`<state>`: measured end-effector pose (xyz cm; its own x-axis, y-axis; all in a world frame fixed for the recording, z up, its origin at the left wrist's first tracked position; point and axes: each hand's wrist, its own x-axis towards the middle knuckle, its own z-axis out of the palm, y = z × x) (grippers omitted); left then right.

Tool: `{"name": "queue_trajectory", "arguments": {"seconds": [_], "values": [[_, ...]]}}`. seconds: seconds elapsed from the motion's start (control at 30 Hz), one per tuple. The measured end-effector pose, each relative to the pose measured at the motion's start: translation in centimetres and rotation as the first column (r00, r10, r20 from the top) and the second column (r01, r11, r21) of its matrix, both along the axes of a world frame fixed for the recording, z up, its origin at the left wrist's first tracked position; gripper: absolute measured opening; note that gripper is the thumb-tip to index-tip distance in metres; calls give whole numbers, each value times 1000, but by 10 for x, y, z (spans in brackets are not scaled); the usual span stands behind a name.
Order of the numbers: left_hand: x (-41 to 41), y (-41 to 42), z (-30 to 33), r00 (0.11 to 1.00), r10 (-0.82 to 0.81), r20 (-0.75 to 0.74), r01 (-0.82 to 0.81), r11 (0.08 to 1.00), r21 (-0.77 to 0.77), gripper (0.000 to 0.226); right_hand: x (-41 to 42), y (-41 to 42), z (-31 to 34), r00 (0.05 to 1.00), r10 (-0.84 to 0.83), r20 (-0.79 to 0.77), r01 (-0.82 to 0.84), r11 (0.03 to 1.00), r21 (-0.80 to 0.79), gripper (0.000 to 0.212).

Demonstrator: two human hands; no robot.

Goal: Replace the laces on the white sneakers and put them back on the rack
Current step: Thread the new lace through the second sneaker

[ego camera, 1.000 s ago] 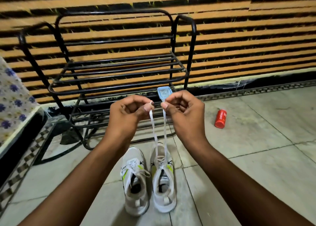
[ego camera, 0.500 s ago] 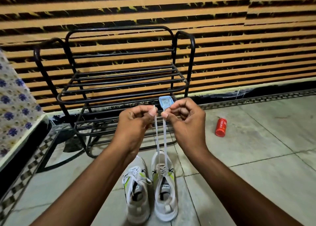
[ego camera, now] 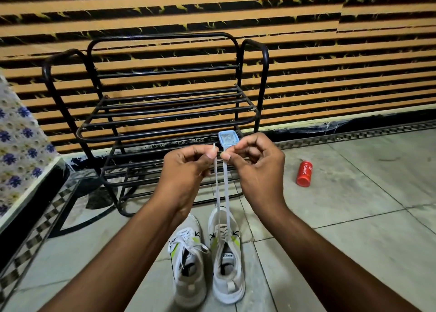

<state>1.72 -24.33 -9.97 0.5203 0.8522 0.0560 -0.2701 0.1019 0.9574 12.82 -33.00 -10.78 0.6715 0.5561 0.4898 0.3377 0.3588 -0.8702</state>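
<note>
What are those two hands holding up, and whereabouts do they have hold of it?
Each hand pinches one end of the white lace near its tip: left hand, right hand. It runs down into the right sneaker.

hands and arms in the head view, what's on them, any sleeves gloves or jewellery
Both forearms are bare up to the frame's lower edge: no sleeve, cuff or glove shows. The left hand and the right hand carry no ring, and neither wrist has a watch, band or bracelet. The thumbnails that show are short and unpainted. No markings or bandages are visible on either arm.
</note>
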Motion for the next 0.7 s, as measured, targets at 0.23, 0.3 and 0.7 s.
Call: {"name": "queue_trajectory", "arguments": {"seconds": [0.23,0.3,0.7], "values": [[0,-3,1,1000,14,4,-14,1000,-2,4,-1,-1,2,1000,-4,-4,4,1000,10,25],[0,-3,0,1000,17,10,-17,1000,-6,5,-1,-1,3,1000,-6,0,6,1000,9,25],[1,-4,-3,1000,17,20,-17,1000,17,5,1,-3,2,1000,-18,23,18,1000,11,26]]}}
